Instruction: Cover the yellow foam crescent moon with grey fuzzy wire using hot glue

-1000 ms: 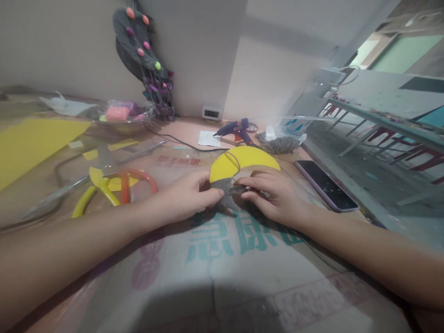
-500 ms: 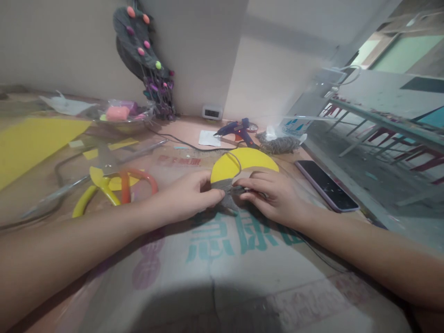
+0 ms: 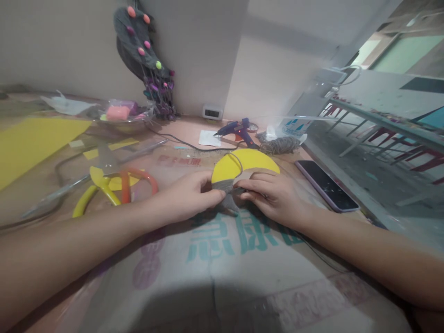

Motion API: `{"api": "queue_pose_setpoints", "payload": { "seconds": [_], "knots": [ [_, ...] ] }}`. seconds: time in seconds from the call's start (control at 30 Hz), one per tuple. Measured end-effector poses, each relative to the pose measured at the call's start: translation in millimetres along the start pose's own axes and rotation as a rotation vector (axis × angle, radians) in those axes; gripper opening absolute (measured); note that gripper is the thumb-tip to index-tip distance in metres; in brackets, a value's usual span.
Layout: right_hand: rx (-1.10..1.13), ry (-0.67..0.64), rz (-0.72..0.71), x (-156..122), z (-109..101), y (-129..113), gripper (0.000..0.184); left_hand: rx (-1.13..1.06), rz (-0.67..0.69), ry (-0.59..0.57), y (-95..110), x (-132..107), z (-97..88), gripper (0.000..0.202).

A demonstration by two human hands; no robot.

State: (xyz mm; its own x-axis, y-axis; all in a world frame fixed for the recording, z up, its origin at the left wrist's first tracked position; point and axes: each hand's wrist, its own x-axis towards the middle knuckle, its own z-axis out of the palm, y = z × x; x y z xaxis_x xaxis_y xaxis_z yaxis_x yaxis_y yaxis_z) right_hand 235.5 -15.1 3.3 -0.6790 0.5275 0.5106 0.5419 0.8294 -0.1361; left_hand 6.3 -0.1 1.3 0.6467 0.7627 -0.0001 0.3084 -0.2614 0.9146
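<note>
A rounded yellow piece [image 3: 253, 158], which looks like card, is between my hands at the middle of the table. Grey yarn [image 3: 227, 186] covers its near part, and a loose strand curves over the yellow face. My left hand [image 3: 199, 192] grips the left edge, thumb in front and fingers behind. My right hand [image 3: 270, 192] pinches at the grey wrapping with thumb and fingertips; the exact bit between them is hidden. A thin strand runs from beneath my right hand toward the lower right.
Scissors with orange and yellow handles [image 3: 125, 185] lie left. Behind are a blue glue gun [image 3: 237, 129], a grey yarn bundle [image 3: 281, 144] and a bowl of coloured bits [image 3: 121, 118]. A phone [image 3: 326, 185] lies right. A grey crescent with pompoms [image 3: 133, 39] hangs on the wall.
My right fingertips have drawn slightly closer together at the grey yarn. The yellow piece has shifted very slightly right; my left hand keeps its grip.
</note>
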Motion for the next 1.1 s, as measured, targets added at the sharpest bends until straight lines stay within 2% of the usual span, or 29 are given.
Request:
{"api": "queue_pose_setpoints", "payload": {
  "seconds": [0.3, 0.57, 0.83, 1.1],
  "knots": [
    [0.103, 0.036, 0.091, 1.1, -3.9, -3.5, 0.019, -0.031, 0.004, 0.02, 2.2, 0.1, -0.6, 0.015],
    [0.059, 0.007, 0.074, 1.5, -4.0, -3.3, 0.019, -0.025, -0.011, 0.003, 1.9, 1.5, -0.2, 0.01],
    [-0.025, -0.009, 0.006, 2.4, -1.5, -2.3, 0.018, -0.02, -0.025, -0.015, -2.5, 0.0, -1.1, 0.013],
    [-0.026, -0.046, 0.038, 1.3, -1.1, -2.0, 0.02, -0.022, -0.033, -0.004, 0.3, 0.2, -1.3, 0.013]
  ]
}}
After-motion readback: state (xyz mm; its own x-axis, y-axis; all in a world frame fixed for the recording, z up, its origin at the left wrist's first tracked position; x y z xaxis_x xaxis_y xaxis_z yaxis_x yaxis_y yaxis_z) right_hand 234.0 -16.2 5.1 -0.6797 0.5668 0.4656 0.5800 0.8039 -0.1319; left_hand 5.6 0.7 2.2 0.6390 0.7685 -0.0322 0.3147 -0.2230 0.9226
